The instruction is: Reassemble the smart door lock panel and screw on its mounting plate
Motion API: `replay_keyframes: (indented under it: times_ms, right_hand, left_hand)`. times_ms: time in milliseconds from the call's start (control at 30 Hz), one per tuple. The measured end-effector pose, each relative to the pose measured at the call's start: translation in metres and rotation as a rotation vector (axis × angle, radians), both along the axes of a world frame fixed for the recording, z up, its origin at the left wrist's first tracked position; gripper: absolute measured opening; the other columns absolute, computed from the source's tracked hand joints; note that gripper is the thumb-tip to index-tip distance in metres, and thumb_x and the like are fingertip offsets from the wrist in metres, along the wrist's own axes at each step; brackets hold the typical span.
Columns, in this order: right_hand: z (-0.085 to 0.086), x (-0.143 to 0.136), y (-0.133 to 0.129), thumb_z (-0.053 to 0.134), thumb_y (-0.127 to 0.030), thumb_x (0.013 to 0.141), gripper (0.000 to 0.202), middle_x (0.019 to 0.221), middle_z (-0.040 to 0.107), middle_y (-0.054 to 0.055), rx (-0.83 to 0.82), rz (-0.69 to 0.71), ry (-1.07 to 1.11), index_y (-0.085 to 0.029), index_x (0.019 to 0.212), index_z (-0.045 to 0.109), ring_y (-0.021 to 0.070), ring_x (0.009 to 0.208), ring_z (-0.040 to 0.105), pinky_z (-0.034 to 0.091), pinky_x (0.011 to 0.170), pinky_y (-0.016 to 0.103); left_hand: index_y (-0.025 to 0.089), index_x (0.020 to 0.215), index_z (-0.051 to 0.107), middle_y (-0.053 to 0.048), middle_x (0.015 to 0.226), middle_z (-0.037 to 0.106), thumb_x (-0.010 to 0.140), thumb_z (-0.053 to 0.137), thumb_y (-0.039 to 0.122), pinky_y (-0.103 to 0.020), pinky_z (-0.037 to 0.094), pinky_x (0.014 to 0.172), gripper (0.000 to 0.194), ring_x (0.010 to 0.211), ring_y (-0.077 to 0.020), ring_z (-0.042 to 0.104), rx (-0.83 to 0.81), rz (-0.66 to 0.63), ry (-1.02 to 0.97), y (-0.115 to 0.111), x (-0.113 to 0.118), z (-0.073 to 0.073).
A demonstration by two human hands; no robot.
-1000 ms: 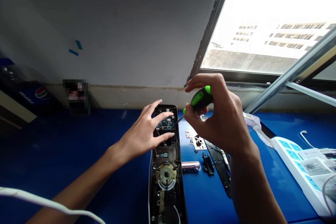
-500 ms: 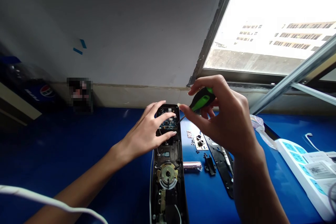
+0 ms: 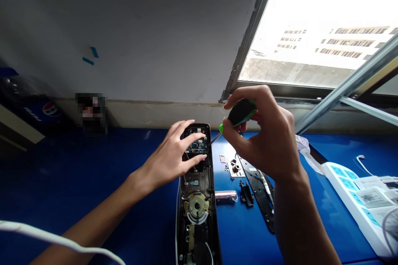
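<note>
My right hand (image 3: 269,140) grips a black-and-green screwdriver (image 3: 241,114), thumb and fingers around its handle. Its thin shaft slants down to the left, with the tip at the right edge of a blue circuit board (image 3: 199,145). That board sits in the far end of a long black housing (image 3: 203,176), which lies lengthwise on the table. My left hand (image 3: 172,153) rests over the housing's left side, fingers spread across the board and holding nothing. Nearer me inside the housing is a round metal part (image 3: 198,205). Whether the tip sits in a screw is too small to tell.
Right of the housing lie a pink wrapped cylinder (image 3: 226,196), a small black bracket (image 3: 246,193), a plate with knobs (image 3: 236,168), loose screws and a long black panel (image 3: 258,194). A white power strip (image 3: 351,198) stands farther right. A white cable (image 3: 62,240) crosses the lower left.
The screwdriver handle has turned in my right hand, showing more black and a green collar. My left hand stays spread on the housing. The whole view has shifted slightly.
</note>
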State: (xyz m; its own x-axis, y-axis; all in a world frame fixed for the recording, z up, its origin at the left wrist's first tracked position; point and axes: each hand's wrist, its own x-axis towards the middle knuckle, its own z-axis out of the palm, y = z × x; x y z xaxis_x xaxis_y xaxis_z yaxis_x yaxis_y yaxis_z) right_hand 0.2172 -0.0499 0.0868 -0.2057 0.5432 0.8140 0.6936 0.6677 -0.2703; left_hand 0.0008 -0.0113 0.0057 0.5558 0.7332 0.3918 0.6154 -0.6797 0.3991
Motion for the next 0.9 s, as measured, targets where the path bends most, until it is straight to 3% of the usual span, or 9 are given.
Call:
replay_keyframes:
  times_ms: [167, 267, 367, 600, 733, 900]
  right_hand:
    - [0.002, -0.001, -0.004, 0.067, -0.011, 0.083, 0.032, 0.092, 0.068, -0.001, 0.073, 0.004, 0.166, -0.028, 0.109, 0.059, 0.0175, 0.076, 0.069, 0.057, 0.057, 0.035]
    - [0.006, -0.003, -0.008, 0.07, -0.013, 0.081, 0.032, 0.091, 0.067, 0.0, 0.133, 0.04, 0.231, -0.03, 0.105, 0.059, 0.0221, 0.081, 0.073, 0.057, 0.058, 0.038]
    - [0.01, -0.002, -0.013, 0.071, -0.011, 0.081, 0.032, 0.095, 0.066, 0.002, 0.136, 0.016, 0.253, -0.031, 0.103, 0.059, 0.0237, 0.084, 0.073, 0.058, 0.06, 0.04]
    - [0.014, 0.018, -0.016, 0.071, -0.016, 0.084, 0.033, 0.101, 0.069, 0.002, 0.048, -0.042, 0.148, -0.029, 0.112, 0.058, 0.0231, 0.092, 0.074, 0.059, 0.066, 0.038]
    - [0.017, 0.035, -0.015, 0.071, -0.018, 0.083, 0.032, 0.1, 0.073, 0.002, -0.068, -0.107, 0.018, -0.025, 0.112, 0.06, 0.0161, 0.074, 0.069, 0.057, 0.062, 0.034]
    - [0.021, 0.059, -0.013, 0.069, -0.019, 0.077, 0.036, 0.082, 0.071, -0.001, -0.35, -0.119, -0.189, -0.025, 0.112, 0.064, 0.0137, 0.062, 0.061, 0.05, 0.057, 0.031]
  left_hand:
    - [0.027, 0.128, 0.072, -0.009, 0.154, 0.052, 0.099, 0.068, 0.04, -0.062, 0.041, 0.122, 0.032, 0.154, -0.0358, 0.032, 0.133, -0.011, -0.071, 0.002, 0.004, -0.005]
    - [0.021, 0.113, 0.077, -0.01, 0.132, 0.068, 0.1, 0.068, 0.025, -0.058, 0.049, 0.115, 0.016, 0.146, -0.0336, 0.042, 0.246, -0.066, -0.18, 0.005, 0.007, -0.01]
    - [0.016, 0.105, 0.077, -0.009, 0.108, 0.074, 0.099, 0.068, 0.018, -0.049, 0.057, 0.104, 0.011, 0.13, -0.0298, 0.054, 0.292, -0.104, -0.258, 0.006, 0.01, -0.012]
    - [0.012, 0.12, 0.076, -0.009, 0.106, 0.072, 0.102, 0.06, 0.013, -0.032, 0.06, 0.084, 0.024, 0.092, -0.0166, 0.068, 0.123, -0.142, -0.269, -0.009, 0.015, 0.003]
    - [0.014, 0.119, 0.078, -0.008, 0.105, 0.074, 0.1, 0.063, 0.013, -0.028, 0.059, 0.077, 0.024, 0.088, -0.0156, 0.07, -0.001, -0.23, -0.265, -0.019, 0.027, 0.016]
    - [0.017, 0.105, 0.082, -0.007, 0.094, 0.078, 0.096, 0.064, 0.01, -0.03, 0.055, 0.071, 0.022, 0.081, -0.0179, 0.072, -0.092, -0.34, -0.036, -0.014, 0.057, 0.027]
